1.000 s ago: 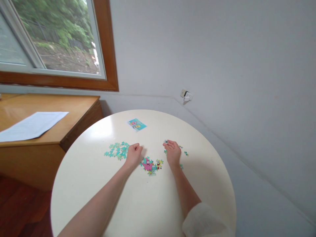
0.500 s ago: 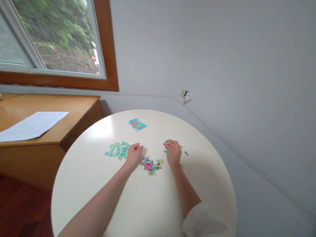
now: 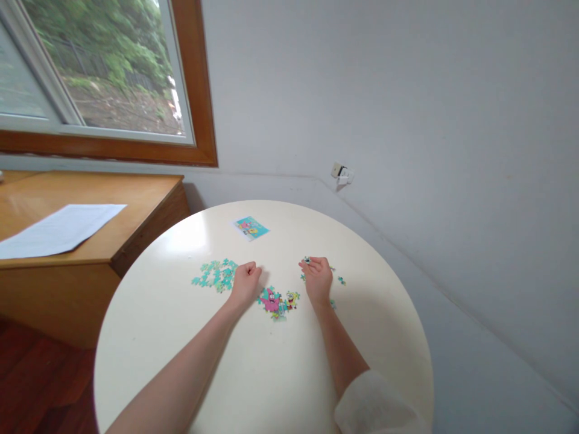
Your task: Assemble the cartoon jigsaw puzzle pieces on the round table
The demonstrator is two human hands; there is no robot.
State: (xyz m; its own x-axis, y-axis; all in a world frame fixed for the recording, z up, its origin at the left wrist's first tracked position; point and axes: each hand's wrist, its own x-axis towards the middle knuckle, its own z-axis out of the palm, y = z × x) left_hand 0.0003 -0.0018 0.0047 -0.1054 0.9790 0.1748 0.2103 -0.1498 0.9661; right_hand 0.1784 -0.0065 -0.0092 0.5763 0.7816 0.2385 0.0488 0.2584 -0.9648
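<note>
My left hand [image 3: 246,284] rests on the table as a closed fist, with nothing showing in it. It is beside a spread of loose turquoise jigsaw pieces [image 3: 211,275] and partly covers their right edge. My right hand [image 3: 318,281] has its fingers curled, and a small dark-and-white puzzle piece [image 3: 307,260] shows at its fingertips. Between the hands lies a partly joined puzzle section [image 3: 271,301] with a pink starfish and a yellow sponge character [image 3: 292,299]. A few loose pieces lie around my right hand, some partly hidden by it; one piece [image 3: 342,281] sits to its right.
A small picture card [image 3: 251,228] with the same cartoon characters lies toward the back of the round white table [image 3: 253,374]. A wooden desk [image 3: 149,196] with white paper [image 3: 63,228] stands at left, under a window. A wall socket [image 3: 342,173] is behind.
Almost nothing differs. My right hand and the piece at its fingertips have shifted very slightly; my left fist stays in place.
</note>
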